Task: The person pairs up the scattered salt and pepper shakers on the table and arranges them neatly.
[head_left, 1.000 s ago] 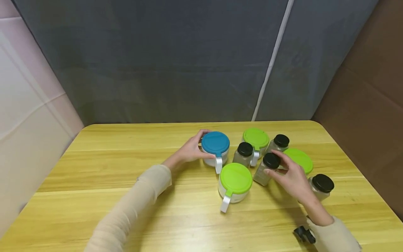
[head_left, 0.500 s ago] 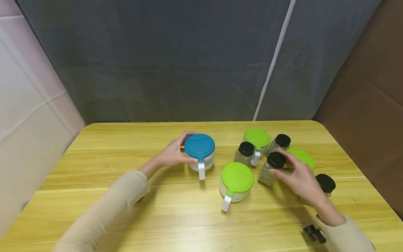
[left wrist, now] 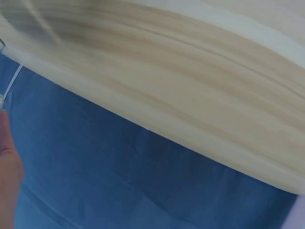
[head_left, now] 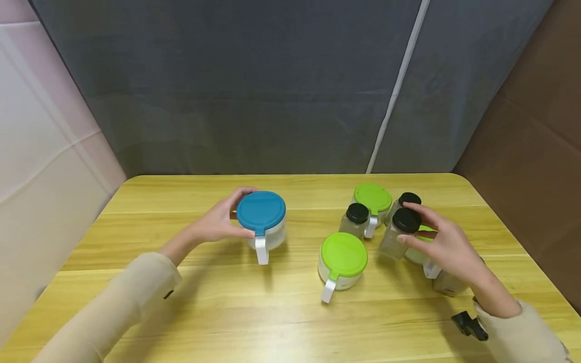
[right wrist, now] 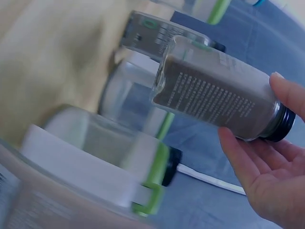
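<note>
My left hand (head_left: 217,221) grips a clear seasoning jar with a blue lid (head_left: 261,210) and a white handle, fingers behind it and thumb at the front. Only the edge of that hand (left wrist: 7,176) shows in the left wrist view; its jar is almost wholly out of frame. Between thumb and fingers, my right hand (head_left: 449,249) holds a square glass spice bottle (right wrist: 214,90) by its upper part. The bottle has a black cap, white print and grey-brown powder inside. It tilts, its base raised off the table in the right wrist view.
A green-lidded jar (head_left: 343,256) stands at the middle front, another green-lidded jar (head_left: 372,199) behind. A third green lid (head_left: 425,233) is partly hidden by my right hand. Black-capped bottles stand around them: one bottle (head_left: 355,220) left, another bottle (head_left: 449,284) near my right wrist.
My left hand has carried the blue-lidded jar leftward, away from the others. The right hand has shifted right and slightly back with the spice bottle. The remaining jars stay put.
</note>
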Motion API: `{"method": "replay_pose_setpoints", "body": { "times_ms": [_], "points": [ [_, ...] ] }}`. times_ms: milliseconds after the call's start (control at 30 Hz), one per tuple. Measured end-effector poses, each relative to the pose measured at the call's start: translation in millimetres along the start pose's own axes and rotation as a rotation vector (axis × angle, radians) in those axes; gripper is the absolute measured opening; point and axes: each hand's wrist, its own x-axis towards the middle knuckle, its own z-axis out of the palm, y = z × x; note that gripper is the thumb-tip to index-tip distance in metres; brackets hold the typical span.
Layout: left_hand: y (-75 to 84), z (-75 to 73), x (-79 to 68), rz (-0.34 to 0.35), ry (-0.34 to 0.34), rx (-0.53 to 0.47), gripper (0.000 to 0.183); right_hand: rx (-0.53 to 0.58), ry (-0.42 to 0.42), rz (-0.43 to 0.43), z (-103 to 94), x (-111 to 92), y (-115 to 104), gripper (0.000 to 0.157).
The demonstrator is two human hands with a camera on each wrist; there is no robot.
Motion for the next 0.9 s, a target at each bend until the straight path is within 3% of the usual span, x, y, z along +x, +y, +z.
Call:
{"method": "replay_pose_setpoints", "body": {
  "times_ms": [467,900],
  "points": [
    [-0.7,-27.7,-20.0,0.001,0.024,-0.019,0.077,-0.035,0.017,-0.125,-26.4,21.4,-20.9,0.059],
    [6.9,-54.4,-26.9,-0.02,0.014,-0.005,0.074,0.063,-0.099,-0.143,-36.1,51.7,-47.6,0.058]
  ]
}}
